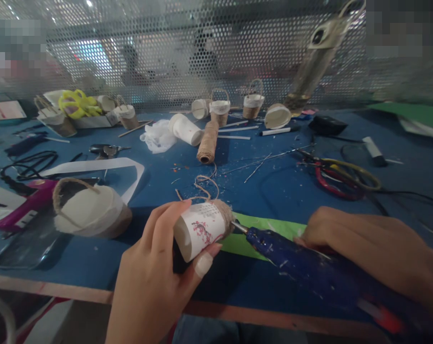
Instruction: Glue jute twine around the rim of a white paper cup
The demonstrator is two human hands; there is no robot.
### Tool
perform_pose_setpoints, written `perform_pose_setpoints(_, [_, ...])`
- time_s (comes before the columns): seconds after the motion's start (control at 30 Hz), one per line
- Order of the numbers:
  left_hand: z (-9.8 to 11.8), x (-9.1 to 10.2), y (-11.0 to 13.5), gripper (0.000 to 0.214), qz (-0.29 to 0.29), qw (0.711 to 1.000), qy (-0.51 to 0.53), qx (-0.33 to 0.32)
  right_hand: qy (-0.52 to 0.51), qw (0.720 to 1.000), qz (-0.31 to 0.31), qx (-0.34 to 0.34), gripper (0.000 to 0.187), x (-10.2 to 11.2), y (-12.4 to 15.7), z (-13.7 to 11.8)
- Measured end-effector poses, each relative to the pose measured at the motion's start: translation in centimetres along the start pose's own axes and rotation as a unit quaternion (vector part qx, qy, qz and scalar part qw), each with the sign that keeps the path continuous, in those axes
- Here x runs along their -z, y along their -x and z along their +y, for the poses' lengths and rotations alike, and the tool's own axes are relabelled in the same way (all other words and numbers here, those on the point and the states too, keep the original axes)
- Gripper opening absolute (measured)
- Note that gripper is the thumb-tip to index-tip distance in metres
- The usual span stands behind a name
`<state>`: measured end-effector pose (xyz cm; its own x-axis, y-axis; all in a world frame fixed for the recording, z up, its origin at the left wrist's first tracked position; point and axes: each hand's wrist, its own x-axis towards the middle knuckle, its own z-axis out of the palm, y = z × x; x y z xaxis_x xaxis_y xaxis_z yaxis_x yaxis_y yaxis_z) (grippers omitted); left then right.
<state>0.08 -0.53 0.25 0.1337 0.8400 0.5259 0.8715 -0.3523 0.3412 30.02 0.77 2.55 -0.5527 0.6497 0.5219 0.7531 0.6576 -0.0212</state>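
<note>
My left hand [155,272] grips a white paper cup [200,229] printed with red blossoms, lying on its side above the table's front edge. Jute twine [224,210] is wound round the cup's far end, and a loose strand curls back toward the twine spool [208,142]. My right hand [367,253] is closed on a blue glue gun [302,267], whose metal nozzle touches the twine-wrapped end of the cup. A green paper strip [263,229] lies under the nozzle.
A twine-handled cup basket [91,210] lies at the left beside a purple tool [19,208] and a white ribbon [94,166]. Further back stand several more cup baskets [253,102], scissors [105,150], red-and-yellow-handled scissors [340,179], cables and a perforated metal screen [216,48].
</note>
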Motion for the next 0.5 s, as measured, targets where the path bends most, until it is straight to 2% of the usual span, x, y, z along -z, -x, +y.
perform_pose_setpoints(0.07, [0.01,0.01,0.05,0.048,0.0,1.0,0.001,-0.001,-0.04,0.999,-0.009,0.028,0.042,0.09,-0.02,0.19])
perform_pose_setpoints(0.13, [0.03,-0.03,0.04,0.048,0.001,1.0,0.004,-0.001,-0.049,0.998,-0.015,0.025,0.048,0.1,-0.06,0.29])
perform_pose_setpoints(0.3, [0.04,-0.14,-0.17,0.047,-0.003,1.0,0.006,0.002,-0.025,0.999,-0.027,0.011,0.05,0.13,-0.23,0.25])
perform_pose_setpoints(0.5, [0.01,-0.07,-0.02,0.048,-0.001,1.0,0.002,-0.001,-0.02,0.999,-0.026,0.003,0.034,0.16,-0.27,0.31])
